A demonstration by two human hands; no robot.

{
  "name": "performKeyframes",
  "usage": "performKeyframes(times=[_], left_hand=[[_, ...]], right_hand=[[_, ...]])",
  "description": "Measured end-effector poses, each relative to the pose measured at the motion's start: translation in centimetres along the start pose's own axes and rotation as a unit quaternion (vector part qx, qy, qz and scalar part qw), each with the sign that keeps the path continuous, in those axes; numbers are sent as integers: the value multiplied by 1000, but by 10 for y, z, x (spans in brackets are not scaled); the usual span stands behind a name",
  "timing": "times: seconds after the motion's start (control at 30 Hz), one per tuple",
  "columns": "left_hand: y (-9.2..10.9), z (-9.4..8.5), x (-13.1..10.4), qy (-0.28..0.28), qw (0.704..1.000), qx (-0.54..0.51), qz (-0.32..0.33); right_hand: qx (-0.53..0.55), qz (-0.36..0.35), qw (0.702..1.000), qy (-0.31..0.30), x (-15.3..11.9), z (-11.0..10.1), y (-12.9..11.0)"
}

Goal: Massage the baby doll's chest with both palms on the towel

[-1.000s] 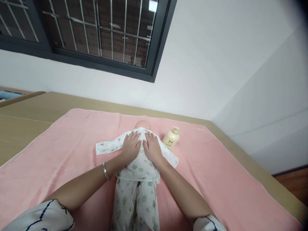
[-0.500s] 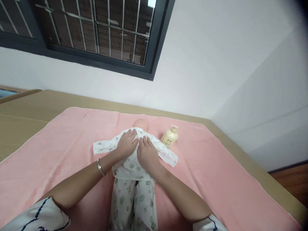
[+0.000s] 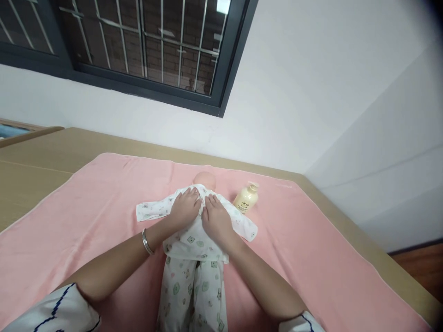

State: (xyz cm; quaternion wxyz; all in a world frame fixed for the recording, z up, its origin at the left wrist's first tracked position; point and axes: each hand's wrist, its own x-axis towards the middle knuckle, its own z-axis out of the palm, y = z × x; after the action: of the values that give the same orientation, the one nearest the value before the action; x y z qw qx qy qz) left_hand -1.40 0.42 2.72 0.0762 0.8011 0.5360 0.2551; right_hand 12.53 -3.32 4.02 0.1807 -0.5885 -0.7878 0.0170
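A baby doll with a round, bald head [image 3: 204, 179] lies on its back, its face hidden from view. It wears a white long-sleeved shirt [image 3: 194, 242] with small green and pink prints, and matching trousers [image 3: 204, 295]. Both sleeves stretch out sideways. My left hand [image 3: 186, 207] rests flat on the chest of the shirt, fingers pointing toward the neck. Beside it, my right hand [image 3: 217, 219] lies on the other half of the chest, fingers extended. Between the two hands the cloth is slightly wrinkled. A cream pump bottle [image 3: 246, 198] leans by the sleeve on the right.
Under the doll spreads a pink blanket [image 3: 304, 258] on a tan wooden surface [image 3: 38, 182]. A white wall [image 3: 277, 92] rises behind, with a dark-framed barred window [image 3: 145, 83] at the upper left. My left wrist carries a silver bangle [image 3: 147, 241].
My hands stay on the chest and have drawn slightly inward, the fingers a little more bent. The whole view has shifted slightly; the doll and bottle lie as before.
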Motion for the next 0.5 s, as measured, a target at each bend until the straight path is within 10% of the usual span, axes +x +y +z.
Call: performKeyframes(times=[0.5], left_hand=[[8, 4, -9, 12, 1000, 10, 19]], right_hand=[[31, 37, 999, -6, 11, 2, 12]])
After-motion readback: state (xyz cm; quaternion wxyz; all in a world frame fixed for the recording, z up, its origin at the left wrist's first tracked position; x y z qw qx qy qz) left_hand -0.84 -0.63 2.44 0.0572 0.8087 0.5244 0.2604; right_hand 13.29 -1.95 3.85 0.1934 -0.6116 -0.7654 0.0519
